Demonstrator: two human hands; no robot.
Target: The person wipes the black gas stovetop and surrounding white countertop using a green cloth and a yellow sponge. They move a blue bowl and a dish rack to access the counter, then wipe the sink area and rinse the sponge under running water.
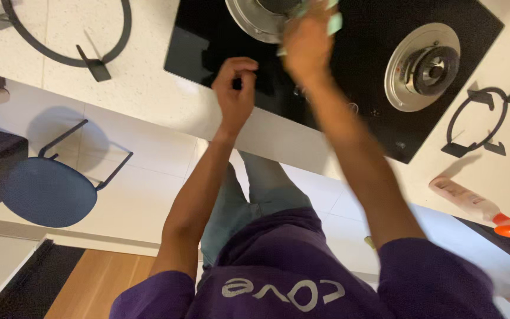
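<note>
The white desk ran across the top of the view, w/ the black glass hob set into it, by far the biggest thing on it. Below the desk edge was pale tiled floor w/ a blue round stool on black legs, well apart from me.

On the hob: two steel burner rings, one near my hands, one further off to the side. Both pan supports were off the hob and lay on the desk, the big one at one end, the smaller one at the other. Just beyond the smaller one lay a pinkish spray bottle w/ orange trigger, on its side.

My right hand was closed on a pale green cloth, pressed at the near burner ring; hand blurred, and it hid most of the cloth. My left hand sat just beside it at the hob's front edge, fingers curled in w/ thumb and fingertips close together; couldn't tell if they pinched anything. Nothing lay between hands and burner.
</note>
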